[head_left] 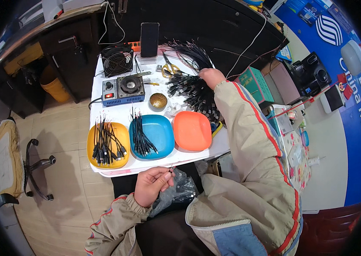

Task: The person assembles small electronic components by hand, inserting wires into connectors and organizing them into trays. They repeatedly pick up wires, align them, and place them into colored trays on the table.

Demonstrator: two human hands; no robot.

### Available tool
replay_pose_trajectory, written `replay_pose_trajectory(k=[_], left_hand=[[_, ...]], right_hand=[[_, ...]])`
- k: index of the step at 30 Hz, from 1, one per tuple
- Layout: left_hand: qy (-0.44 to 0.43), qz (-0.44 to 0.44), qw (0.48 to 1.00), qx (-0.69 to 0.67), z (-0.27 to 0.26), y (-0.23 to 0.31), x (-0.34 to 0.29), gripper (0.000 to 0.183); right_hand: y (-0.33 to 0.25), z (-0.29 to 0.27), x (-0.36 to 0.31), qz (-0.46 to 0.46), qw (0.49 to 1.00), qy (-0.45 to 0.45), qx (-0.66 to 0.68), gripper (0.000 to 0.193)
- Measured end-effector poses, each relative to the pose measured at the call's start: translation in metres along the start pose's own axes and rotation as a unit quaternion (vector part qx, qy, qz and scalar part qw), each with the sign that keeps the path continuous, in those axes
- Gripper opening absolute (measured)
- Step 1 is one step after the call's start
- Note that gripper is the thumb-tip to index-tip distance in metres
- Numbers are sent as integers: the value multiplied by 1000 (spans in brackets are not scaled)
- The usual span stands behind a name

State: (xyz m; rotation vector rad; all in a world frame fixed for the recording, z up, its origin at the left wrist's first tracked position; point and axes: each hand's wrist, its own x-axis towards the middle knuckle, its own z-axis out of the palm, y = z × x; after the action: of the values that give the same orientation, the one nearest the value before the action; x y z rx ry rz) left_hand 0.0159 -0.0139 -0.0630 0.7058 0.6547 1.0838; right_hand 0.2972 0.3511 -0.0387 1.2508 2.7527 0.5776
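My left hand [151,184] is closed in a pinch near the table's front edge, over a clear plastic bag [179,187] on my lap with small dark and metallic parts in it. A tiny piece with a shiny tip pokes out between finger and thumb, too small to name. At the far right of the table my right hand [211,77] reaches into a large bundle of black cables [197,94], its fingers curled onto them. Short black cables with plugs lie in the yellow tray [125,155] and the blue tray [162,133]. The orange tray [192,130] holds nothing.
Behind the trays stand a blue soldering pot with a control dial [122,90], a small round tin [158,101], a black fan [117,62], yellow-handled scissors [169,70] and an upright phone [149,40]. A green box [255,86] stands right of the table, an office chair [9,158] at left.
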Motion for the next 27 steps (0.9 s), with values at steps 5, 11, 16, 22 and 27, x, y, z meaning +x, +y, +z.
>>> replay_pose_trajectory(k=[5,11,16,22,27], left_hand=[[-17,12,1000,-10,2,3,-6,14],[-40,21,994,-100,18,11,0,13],[-104,-81,982,-137,41,18,41,23],[-100,19,993,-66,60,52,84,17],[-59,193,978,54,51,94,60,11]], right_hand=[[-13,-48,-38,27,983,109,147,25],[-82,-118,-132,44,885,202,416,31],[-194,-177,-219,-142,924,221,279,29],[-286,-164,-243,-261,887,194,328,34],[-314,-141,-234,-277,830,98,474,30]])
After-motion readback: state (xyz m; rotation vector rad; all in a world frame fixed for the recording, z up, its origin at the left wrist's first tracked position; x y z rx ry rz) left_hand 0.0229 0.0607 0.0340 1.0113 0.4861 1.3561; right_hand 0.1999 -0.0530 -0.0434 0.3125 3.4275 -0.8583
